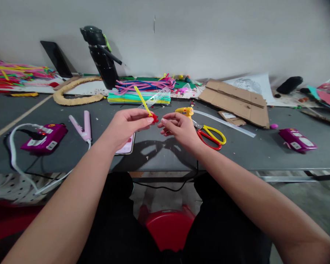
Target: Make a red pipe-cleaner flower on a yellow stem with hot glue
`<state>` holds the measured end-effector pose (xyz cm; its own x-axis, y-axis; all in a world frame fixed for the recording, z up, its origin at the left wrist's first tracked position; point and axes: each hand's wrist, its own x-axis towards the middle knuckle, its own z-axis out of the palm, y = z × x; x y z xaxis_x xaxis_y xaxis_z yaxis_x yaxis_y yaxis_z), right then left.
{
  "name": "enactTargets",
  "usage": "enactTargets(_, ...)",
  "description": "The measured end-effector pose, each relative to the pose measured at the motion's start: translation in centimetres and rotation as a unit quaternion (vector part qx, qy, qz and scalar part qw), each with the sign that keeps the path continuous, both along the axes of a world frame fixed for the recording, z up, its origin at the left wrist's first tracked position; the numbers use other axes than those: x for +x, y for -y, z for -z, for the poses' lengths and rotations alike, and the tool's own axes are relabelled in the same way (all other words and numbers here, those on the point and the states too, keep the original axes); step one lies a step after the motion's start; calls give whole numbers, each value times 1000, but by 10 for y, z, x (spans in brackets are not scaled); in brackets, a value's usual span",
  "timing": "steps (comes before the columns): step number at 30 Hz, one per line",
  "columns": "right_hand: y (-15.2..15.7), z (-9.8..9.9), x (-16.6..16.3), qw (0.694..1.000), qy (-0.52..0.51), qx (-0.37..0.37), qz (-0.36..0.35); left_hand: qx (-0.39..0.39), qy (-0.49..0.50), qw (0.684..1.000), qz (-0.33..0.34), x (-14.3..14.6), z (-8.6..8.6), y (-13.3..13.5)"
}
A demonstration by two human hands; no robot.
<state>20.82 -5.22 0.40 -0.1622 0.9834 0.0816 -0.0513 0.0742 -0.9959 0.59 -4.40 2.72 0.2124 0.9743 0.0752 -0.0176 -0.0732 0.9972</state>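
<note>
Frame centre: left hand (129,124) pinches a yellow-stemmed red piece (155,117), presumably steadying it; right hand (179,126) curled beside, grip unclear.

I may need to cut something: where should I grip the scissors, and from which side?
By the handles, probably from the right: they form the right-hand, nearer end, while the blades point away toward the glue gun.
</note>
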Motion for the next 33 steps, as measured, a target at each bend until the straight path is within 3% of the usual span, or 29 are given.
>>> enactTargets(3,-22,8,-5,979,181,90,-16,-29,40,998,-25,-14,-3,-6)
enactTargets(6,-39,14,-21,917,366,144,-68,-49,71,995,-42,-27,-5,-9)
enactTargets(8,-47,17,-36,883,438,155,-70,-62,87,993,-52,-32,-6,-10)
enactTargets(12,-56,20,-59,842,505,167,-89,-76,105,990,-52,-36,-7,-9)
enactTargets(21,-53,27,-68,813,534,215,-84,-73,102,991,-38,-36,-5,-10)
enactTargets(24,-47,24,-59,833,505,212,-78,-63,98,993,-9,-33,-3,-9)
enactTargets(29,-26,3,-17,940,316,113,-69,-58,81,994,46,-23,-2,-4)
enactTargets(33,3,-15,16,981,160,67,-86,-62,80,992,70,-11,0,-1)
